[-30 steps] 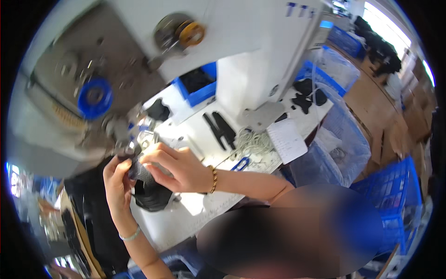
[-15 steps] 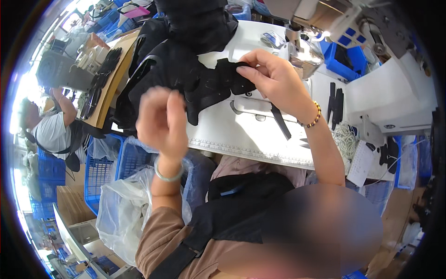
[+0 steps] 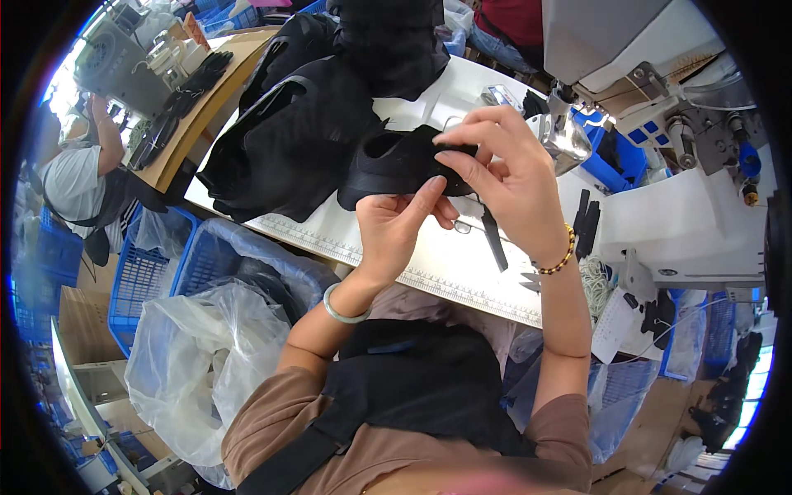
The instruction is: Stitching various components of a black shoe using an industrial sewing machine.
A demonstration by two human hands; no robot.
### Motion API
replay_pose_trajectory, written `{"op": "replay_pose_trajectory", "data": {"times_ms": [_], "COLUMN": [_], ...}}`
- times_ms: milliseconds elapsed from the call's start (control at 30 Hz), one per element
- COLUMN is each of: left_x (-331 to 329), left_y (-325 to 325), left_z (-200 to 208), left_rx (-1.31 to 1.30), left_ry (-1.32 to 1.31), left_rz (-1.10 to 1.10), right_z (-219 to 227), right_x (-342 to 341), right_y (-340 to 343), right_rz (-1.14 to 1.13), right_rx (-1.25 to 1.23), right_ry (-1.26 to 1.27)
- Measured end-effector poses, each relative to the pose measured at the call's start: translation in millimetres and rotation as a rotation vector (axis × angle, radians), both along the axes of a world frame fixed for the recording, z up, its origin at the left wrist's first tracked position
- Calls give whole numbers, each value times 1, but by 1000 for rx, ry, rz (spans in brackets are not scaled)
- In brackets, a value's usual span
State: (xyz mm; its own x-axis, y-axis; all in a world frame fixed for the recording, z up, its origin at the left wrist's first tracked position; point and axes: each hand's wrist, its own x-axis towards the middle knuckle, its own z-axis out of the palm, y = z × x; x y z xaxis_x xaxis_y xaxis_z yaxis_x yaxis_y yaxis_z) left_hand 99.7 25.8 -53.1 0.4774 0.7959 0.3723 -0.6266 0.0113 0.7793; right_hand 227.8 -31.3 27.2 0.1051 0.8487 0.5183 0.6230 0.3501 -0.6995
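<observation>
The white table (image 3: 452,266) carries the work, with a large heap of black fabric (image 3: 309,140) over its far left part and a white machine (image 3: 648,219) standing along its right side. A blue bin (image 3: 596,169) sits beyond the right hand. Between heap and machine is the curved black piece (image 3: 388,165), raised over the table in front of the person, its rounded left end against or just beside the heap; which of the two I cannot tell. The right hand (image 3: 516,177) has its thumb and forefinger nearly together on the piece's right end, the other fingers loosely bent. The left hand (image 3: 394,229) has its thumb pressed on the lower edge, the fingers curled in beneath; how tightly they grip is partly hidden. Both holds sit toward the right, so the left end could sag or snag in the heap if it is pulled sideways. Black on black, an edge could easily be misjudged, and a light pinch could let it slip or fold. The narrow black tool (image 3: 492,238), lying just below the right hand, might catch a lowered finger or the fabric.
</observation>
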Motion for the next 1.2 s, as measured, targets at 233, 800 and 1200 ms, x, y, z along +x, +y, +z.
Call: {"op": "replay_pose_trajectory", "data": {"times_ms": [233,800,1200], "left_x": [0,-38,-180], "left_y": [2,0,195], "left_z": [-9,16,139], "left_rx": [72,-158,-74], "left_ry": [-50,189,-268], "left_rz": [195,-313,-246], "right_z": [-24,-9,-39], "right_x": [-7,-24,-51], "right_y": [-14,-44,-5], "right_rz": [99,-160,-92], "right_rx": [559,126,367], "right_ry": [-868,-225,-201]}}
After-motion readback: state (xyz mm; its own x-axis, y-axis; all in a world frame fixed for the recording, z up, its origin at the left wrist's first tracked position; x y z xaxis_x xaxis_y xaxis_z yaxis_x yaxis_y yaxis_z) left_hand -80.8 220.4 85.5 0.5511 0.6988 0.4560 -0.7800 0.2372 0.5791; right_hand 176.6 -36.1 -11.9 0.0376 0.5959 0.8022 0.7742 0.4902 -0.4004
